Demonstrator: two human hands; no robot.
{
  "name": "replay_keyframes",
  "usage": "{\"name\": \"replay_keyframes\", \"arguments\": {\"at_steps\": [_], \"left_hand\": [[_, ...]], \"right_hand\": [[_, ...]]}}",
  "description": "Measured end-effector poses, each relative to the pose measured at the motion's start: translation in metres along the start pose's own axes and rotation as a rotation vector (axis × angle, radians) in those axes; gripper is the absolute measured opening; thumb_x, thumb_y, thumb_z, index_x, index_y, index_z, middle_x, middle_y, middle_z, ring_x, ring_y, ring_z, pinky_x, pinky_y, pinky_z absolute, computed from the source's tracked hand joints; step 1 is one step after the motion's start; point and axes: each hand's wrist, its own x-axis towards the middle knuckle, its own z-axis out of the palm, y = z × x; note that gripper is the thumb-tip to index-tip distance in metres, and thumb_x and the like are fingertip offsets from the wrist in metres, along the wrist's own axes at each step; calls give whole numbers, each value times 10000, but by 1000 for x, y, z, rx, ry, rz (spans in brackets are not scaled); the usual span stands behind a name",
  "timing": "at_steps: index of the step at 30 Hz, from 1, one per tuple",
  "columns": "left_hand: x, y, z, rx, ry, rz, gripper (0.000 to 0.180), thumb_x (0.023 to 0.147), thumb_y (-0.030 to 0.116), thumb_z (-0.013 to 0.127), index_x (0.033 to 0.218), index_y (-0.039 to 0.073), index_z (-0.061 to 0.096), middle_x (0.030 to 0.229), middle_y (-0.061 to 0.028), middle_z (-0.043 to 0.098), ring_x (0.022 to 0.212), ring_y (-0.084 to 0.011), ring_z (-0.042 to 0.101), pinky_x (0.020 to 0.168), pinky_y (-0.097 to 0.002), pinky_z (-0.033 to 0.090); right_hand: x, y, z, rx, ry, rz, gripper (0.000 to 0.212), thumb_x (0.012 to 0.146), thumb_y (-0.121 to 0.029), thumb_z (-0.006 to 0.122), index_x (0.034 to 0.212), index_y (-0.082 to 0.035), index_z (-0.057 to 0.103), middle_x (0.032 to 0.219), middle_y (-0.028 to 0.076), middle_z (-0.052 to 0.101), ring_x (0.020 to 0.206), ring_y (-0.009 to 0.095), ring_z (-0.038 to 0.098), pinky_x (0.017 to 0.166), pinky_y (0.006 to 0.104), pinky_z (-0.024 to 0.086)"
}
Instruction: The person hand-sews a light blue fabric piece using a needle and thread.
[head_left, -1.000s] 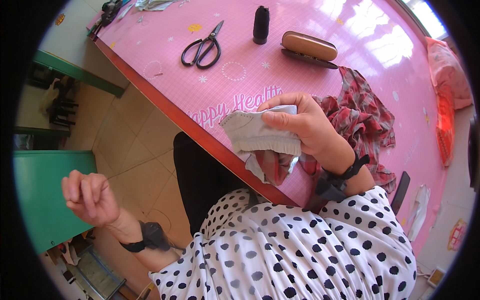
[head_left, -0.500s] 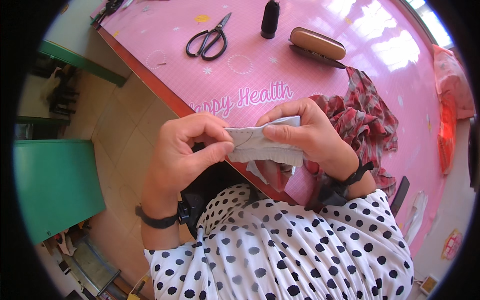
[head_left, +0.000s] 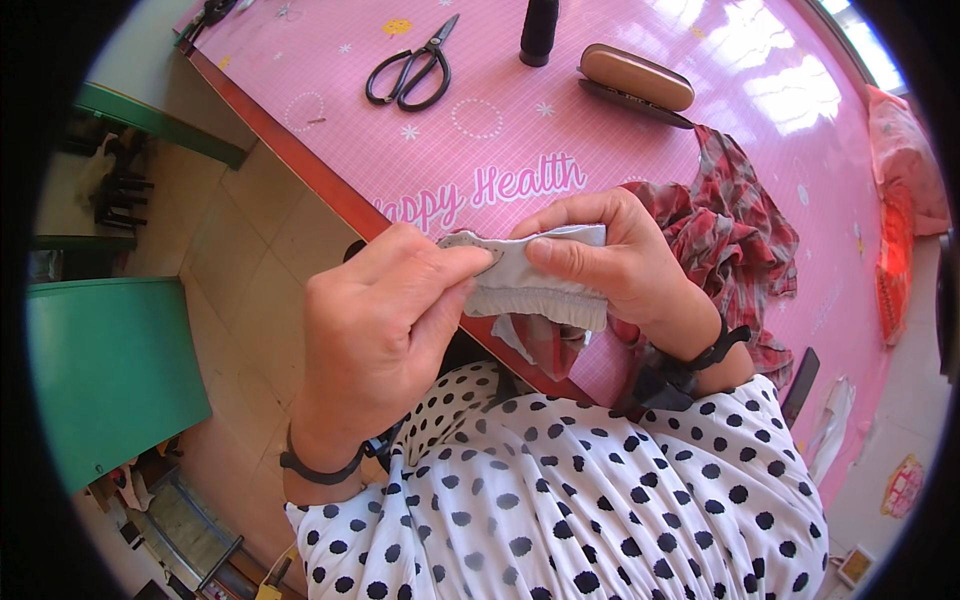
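Over the table's near edge I hold a small pale grey cloth piece (head_left: 550,272). Dark dashed stitches run along its upper left part, and a gathered band forms its lower edge. My right hand (head_left: 610,245) pinches its upper right part between thumb and fingers. At its left end, my left hand (head_left: 385,325) has its index finger and thumb closed against the stitched part. Whether a needle sits in those fingers is hidden. Below the grey piece hangs some red plaid fabric (head_left: 553,340); a larger heap of red-and-grey plaid cloth (head_left: 735,225) lies beside my right wrist.
Black-handled scissors (head_left: 415,75), a spool of black thread (head_left: 539,32) and a brown glasses case (head_left: 636,78) lie farther back on the pink-covered table (head_left: 600,130). A dark flat object (head_left: 800,388) is at the right. A green cabinet (head_left: 115,365) stands left, across the tiled floor.
My left hand has moved right and turned, its fingers now covering the stitched end that showed before. The right hand keeps its pinch on the cloth.
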Motion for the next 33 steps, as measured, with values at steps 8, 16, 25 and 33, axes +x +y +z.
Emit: {"name": "replay_keyframes", "arguments": {"at_steps": [8, 16, 25, 33], "left_hand": [[0, 0, 1, 18, 14, 16, 259, 702, -62, 681, 936, 48, 687, 689, -82, 531, 557, -219, 554, 494, -303, 440], [1, 2, -1, 43, -11, 24, 255, 701, -65, 679, 932, 42, 689, 676, -82, 526, 544, -217, 549, 485, -299, 437], [1, 1, -3, 24, -60, 19, 282, 707, -61, 658, 970, 38, 672, 673, -90, 526, 543, -223, 543, 493, -305, 436], [10, 0, -14, -454, -384, -454, 424, 758, -14, 563, 1182, -13, 569, 688, 23, 483, 609, -32, 445, 553, -193, 365]], "right_hand": [[0, 2, -1, 6, -17, -6, 224, 864, -148, 680, 1035, -4, 696, 870, 53, 685, 762, 74, 614, 667, 227, 514], [0, 2, -1, 3, -16, -16, 225, 860, -156, 691, 1031, -9, 698, 875, 56, 687, 759, 80, 620, 671, 229, 519], [-1, -2, 0, -42, -60, -52, 194, 860, -121, 682, 1016, -8, 699, 874, 44, 689, 778, 75, 619, 695, 227, 515], [-3, -5, 2, -276, -108, -151, 138, 846, -63, 675, 957, 15, 701, 832, 41, 692, 759, 58, 607, 688, 218, 501]]}}
